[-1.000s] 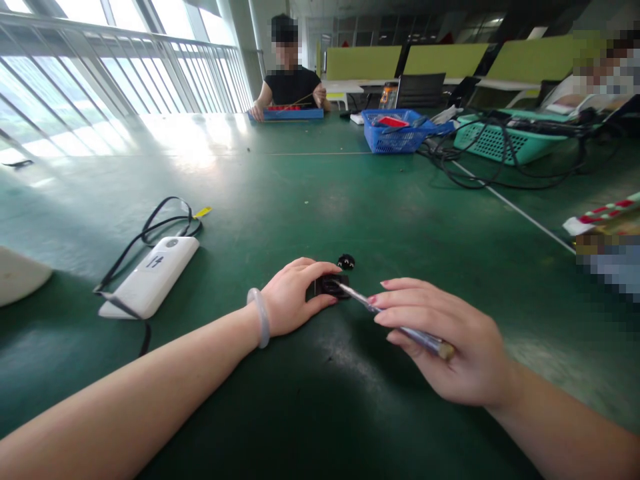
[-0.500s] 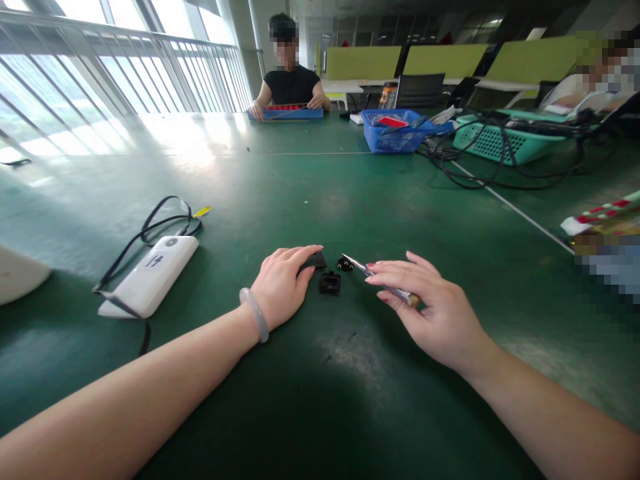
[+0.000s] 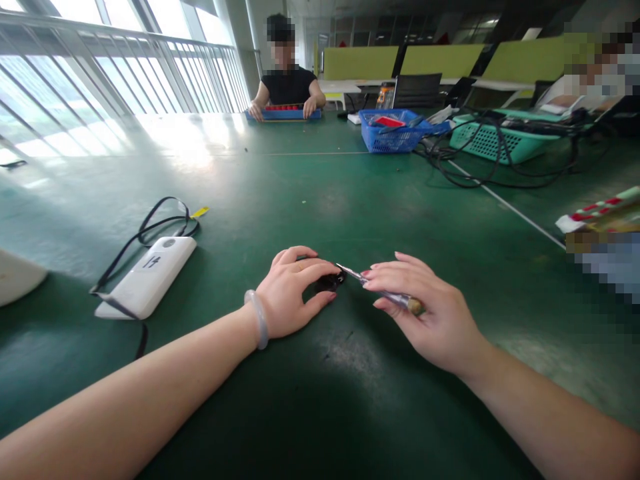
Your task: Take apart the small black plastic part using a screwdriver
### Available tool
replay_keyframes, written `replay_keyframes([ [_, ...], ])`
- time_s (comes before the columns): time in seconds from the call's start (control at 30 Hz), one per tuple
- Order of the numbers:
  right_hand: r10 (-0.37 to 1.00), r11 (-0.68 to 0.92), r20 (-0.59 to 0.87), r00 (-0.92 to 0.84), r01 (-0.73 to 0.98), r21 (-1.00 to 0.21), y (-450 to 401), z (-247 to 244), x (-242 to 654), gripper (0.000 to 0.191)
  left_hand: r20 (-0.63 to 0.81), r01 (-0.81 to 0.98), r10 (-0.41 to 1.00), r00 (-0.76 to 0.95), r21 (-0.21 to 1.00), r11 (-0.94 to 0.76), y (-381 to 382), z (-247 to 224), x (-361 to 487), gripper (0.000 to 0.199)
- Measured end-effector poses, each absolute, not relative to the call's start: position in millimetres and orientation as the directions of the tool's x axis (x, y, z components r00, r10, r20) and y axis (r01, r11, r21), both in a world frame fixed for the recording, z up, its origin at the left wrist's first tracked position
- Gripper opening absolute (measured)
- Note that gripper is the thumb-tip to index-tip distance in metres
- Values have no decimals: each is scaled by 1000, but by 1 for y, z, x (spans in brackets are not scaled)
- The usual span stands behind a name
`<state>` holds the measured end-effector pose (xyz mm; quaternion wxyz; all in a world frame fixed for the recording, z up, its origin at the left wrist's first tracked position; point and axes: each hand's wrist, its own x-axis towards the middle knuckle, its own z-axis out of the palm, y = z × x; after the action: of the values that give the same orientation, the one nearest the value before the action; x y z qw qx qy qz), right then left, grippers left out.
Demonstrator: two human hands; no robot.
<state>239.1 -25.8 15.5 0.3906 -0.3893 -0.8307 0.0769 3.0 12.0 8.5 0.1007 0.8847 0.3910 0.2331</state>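
Note:
My left hand (image 3: 293, 293), with a pale bangle (image 3: 257, 319) at the wrist, rests on the green table (image 3: 320, 413). Its thumb and index finger are around a small black part (image 3: 329, 282), which they partly cover. In my right hand (image 3: 430, 307) is a slim metal tool (image 3: 395, 298) with a tan end, held between thumb and fingers. The tool's pointed tip is close to the black part and my left index fingertip; whether it touches is too small to tell. Other small black pieces are hidden or merged with the part.
A white power bank (image 3: 150, 277) with a black cord lies left. Blue basket (image 3: 393, 133), green basket (image 3: 505, 137) and tangled black cables (image 3: 450, 163) stand farther back on the right. Across the table a person (image 3: 285, 83) holds a blue frame (image 3: 285, 115).
My left hand has moved right, from the flat black piece to the black part beside it, with thumb and index finger now around it. My right hand still holds the tool, nearly in place.

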Motion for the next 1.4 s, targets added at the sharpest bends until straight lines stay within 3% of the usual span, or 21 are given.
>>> replay_keyframes([
  [0.17, 719, 660, 622, -312, 586, -470, -28, 17, 240, 11, 305, 690, 763, 570, 325, -646, 15, 6, 2, 27],
  [0.33, 674, 697, 703, -226, 511, -504, -33, 21, 241, 9, 297, 776, 839, 455, 329, -538, 18, 5, 1, 38],
  [0.47, 676, 689, 710, -199, 512, -513, -33, 20, 241, 10, 304, 710, 774, 556, 310, -632, 15, 5, 2, 48],
  [0.67, 672, 693, 708, -216, 522, -498, -32, 18, 241, 11, 318, 589, 656, 684, 290, -754, 10, 2, 5, 19],
  [0.83, 673, 693, 707, -217, 520, -500, -33, 20, 240, 10, 352, 493, 589, 728, 329, -806, 8, 6, 4, 11],
  [0.93, 673, 695, 707, -218, 513, -504, -33, 20, 240, 11, 454, 516, 609, 650, 324, -793, 7, 9, 2, 10],
  [1.1, 673, 696, 706, -219, 510, -505, -33, 21, 240, 11, 561, 722, 749, 353, 347, -599, 8, 9, -1, 13],
  [1.4, 672, 700, 704, -230, 507, -503, -32, 20, 240, 9, 549, 782, 777, 308, 319, -536, 8, 8, 0, 13],
])
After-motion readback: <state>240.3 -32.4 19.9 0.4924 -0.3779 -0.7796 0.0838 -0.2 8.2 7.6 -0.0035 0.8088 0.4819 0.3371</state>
